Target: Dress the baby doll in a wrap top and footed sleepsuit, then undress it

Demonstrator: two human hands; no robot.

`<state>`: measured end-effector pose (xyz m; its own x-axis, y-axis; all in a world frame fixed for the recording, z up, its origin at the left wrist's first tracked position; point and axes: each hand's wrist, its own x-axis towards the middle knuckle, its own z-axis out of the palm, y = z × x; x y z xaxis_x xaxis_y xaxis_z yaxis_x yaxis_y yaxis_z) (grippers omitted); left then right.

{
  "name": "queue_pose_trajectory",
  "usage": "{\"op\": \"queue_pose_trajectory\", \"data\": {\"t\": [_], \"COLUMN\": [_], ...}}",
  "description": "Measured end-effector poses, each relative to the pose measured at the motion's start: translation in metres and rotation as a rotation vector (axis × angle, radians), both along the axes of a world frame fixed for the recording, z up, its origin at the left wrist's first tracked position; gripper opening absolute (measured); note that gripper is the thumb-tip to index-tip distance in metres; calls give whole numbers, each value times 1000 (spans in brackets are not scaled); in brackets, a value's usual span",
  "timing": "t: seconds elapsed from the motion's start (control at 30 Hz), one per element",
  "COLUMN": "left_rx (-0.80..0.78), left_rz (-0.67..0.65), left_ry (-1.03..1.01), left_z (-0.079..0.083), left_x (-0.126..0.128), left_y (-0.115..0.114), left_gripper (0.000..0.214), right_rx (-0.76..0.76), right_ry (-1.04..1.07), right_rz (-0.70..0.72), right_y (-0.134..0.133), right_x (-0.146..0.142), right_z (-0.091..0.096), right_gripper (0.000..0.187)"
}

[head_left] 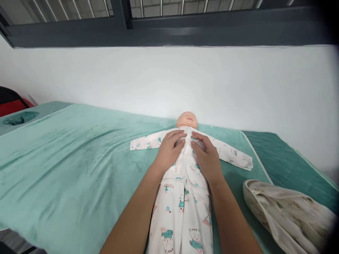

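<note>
A baby doll (186,120) lies on its back on a teal towel (66,165), head toward the wall. It wears a white romper (182,201) printed with small teal animals, sleeves spread out to both sides. My left hand (169,150) rests on the left side of the doll's chest, its fingers bent onto the cloth near the front seam. On the right side of the chest lies my right hand (208,155), its fingertips pressed at the same seam just below the collar. Neither hand lifts anything clear of the doll.
A crumpled cream printed cloth (286,211) lies at the lower right on the towel. A white wall rises close behind the doll's head, with a dark window frame (169,31) above. A red and black object (10,104) sits at the far left.
</note>
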<state>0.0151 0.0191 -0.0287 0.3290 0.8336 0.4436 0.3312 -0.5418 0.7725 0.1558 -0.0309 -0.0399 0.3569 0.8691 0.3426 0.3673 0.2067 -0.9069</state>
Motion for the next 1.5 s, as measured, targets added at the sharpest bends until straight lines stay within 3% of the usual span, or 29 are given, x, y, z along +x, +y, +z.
{"op": "queue_pose_trajectory", "data": {"t": [0.37,0.9,1.17,1.33,1.5], "left_rx": [-191,-352,-162,-50,-64], "left_rz": [-151,-330,-204,-203,-220], "left_ry": [-125,-212,-162,-77,-69], "left_z": [3,7,4,3,4], "left_x": [-9,-12,-7,-9,-11], "left_y": [8,22,13,7,1], "left_gripper": [21,9,13,21,22], "right_rx": [132,74,63,20,1], "right_ry": [-114,-119,9,95,201], "right_rz": [-18,24,-13,-40,-78], "right_y": [-11,-11,-10,-11,-11], "right_x": [-7,-8,-7,-7,-7], "right_z": [-3,-2,-3,-2,-1], "right_gripper": [22,22,18,15,13]}}
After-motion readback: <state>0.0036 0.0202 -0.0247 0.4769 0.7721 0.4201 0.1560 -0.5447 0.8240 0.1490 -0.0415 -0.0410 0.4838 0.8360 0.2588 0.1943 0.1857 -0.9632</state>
